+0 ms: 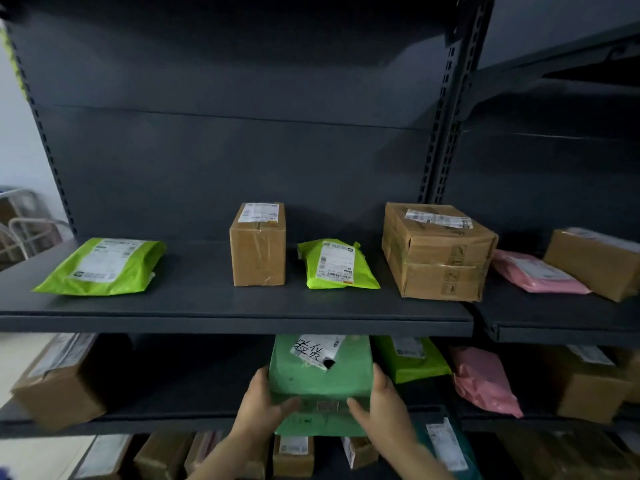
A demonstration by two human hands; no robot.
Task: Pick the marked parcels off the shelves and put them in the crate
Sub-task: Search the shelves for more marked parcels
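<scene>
Both hands clasped on a green parcel [320, 379] at the front edge of the middle shelf [166, 415], partly overhanging it: left hand [261, 403] against its left side, thumb over the near top; right hand [379, 401] mirrored on its right side. On the parcel's top, a white label [317, 348] with large black handwritten characters, seemingly "签货", and a black blot at its near corner; a small square code on the near face, too blurred to read. On the upper shelf [235, 317], left to right: lime-green mailer [104, 266], upright cardboard box [258, 245], smaller lime-green mailer [337, 265], wide taped cardboard box [440, 252]; shipping labels on all, print illegible. Far right, pink mailer [535, 273] under the edge of another brown box [597, 261]. Right of the held parcel, a lime-green mailer and a pink one [485, 381].
</scene>
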